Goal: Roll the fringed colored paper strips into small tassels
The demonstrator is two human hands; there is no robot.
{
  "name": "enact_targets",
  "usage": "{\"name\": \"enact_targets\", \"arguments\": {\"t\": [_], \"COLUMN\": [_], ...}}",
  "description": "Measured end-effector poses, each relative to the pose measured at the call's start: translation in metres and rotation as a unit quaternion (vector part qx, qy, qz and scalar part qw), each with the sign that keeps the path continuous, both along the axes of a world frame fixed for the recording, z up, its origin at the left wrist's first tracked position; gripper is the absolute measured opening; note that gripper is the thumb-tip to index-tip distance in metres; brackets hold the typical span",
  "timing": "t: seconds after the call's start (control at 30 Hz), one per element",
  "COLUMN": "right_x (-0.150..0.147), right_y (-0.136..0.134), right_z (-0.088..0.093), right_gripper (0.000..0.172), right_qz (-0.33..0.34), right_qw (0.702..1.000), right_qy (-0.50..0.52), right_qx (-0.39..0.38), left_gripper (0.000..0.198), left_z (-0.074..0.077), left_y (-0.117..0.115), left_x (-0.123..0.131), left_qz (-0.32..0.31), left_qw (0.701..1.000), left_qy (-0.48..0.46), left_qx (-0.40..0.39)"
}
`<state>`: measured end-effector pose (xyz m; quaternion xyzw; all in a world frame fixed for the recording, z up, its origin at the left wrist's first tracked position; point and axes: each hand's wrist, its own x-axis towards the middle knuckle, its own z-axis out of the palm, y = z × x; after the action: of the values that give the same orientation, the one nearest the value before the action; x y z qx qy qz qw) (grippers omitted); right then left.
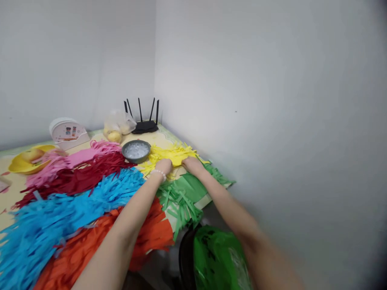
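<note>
Both my arms reach forward to a yellow fringed paper sheet [171, 154] at the table's far right. My left hand [164, 165], with a bead bracelet at the wrist, rests knuckles-up on the sheet's near edge, fingers curled under. My right hand [191, 164] lies beside it on the same edge, fingers bent down onto the paper. Just below my hands lies a green fringed sheet [184, 193]. Whether either hand pinches the yellow paper is hidden by the knuckles.
Blue [69, 209], orange [151, 233], dark red [87, 173] and pink [75, 158] fringed sheets cover the table. A grey bowl [136, 151], a router [145, 125], a bag of fruit [116, 127], a yellow bowl [26, 159] stand behind. A green-lined bin [216, 257] sits below.
</note>
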<state>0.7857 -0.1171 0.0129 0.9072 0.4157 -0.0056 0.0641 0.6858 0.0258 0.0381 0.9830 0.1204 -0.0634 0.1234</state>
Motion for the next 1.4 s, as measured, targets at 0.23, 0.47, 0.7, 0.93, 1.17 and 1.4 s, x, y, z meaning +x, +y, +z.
{"name": "enact_targets", "arguments": {"t": [0.23,0.47,0.7,0.93,1.17,1.4], "right_x": [0.004,0.003,-0.018,-0.045,-0.040,-0.033], "right_y": [0.004,0.006,-0.001,0.028,0.042,0.042], "right_z": [0.008,0.017,0.018,-0.010,-0.014,-0.006], "right_gripper": [0.032,0.031,0.030,0.032,0.034,0.034], "right_qz": [0.031,0.042,0.022,0.004,0.007,0.012], "right_qw": [0.999,0.999,0.995,0.995,0.994,0.990], "right_qy": [-0.023,-0.025,-0.010,0.054,0.080,0.102], "right_qx": [-0.011,0.019,0.092,0.088,0.075,0.093], "left_gripper": [0.034,0.033,0.033,0.029,0.025,0.017], "left_z": [-0.003,-0.001,0.002,0.025,0.035,0.050], "left_y": [-0.001,0.004,0.005,-0.005,0.000,0.015], "left_x": [0.007,0.012,0.011,0.004,-0.004,0.000], "left_qz": [0.034,0.067,0.083,0.084,0.089,0.161], "left_qw": [0.999,0.996,0.995,0.985,0.974,0.949], "left_qy": [-0.008,-0.004,-0.037,-0.152,-0.207,-0.256], "left_qx": [-0.025,-0.055,-0.048,0.004,-0.010,-0.085]}}
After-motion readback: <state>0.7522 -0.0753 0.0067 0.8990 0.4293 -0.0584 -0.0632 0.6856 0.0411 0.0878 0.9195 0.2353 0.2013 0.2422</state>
